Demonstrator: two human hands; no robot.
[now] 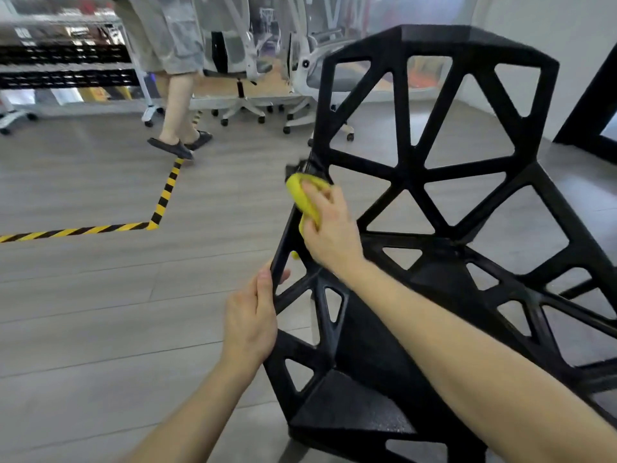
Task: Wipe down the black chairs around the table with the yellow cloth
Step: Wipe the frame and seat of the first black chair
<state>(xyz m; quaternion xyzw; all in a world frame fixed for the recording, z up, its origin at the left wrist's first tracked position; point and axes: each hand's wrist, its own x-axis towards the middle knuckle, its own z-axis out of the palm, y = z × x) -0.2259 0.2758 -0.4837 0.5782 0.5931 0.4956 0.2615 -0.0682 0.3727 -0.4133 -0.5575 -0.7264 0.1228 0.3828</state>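
Observation:
A black chair (414,175) with a lattice of triangular openings fills the right half of the view, its backrest rising at the top. My right hand (329,230) presses a bunched yellow cloth (305,195) against the chair's left edge, where backrest and seat meet. Lower down, my left hand (250,315) grips the same left edge of the seat frame, thumb on top and fingertips showing through an opening. A small bit of yellow cloth pokes out below the bar.
A person in grey shorts and dark slippers (173,147) walks at the back left. White office chairs (240,78) on castors stand behind. Yellow-black floor tape (160,202) crosses the grey wood floor. A black frame (591,105) stands at the far right.

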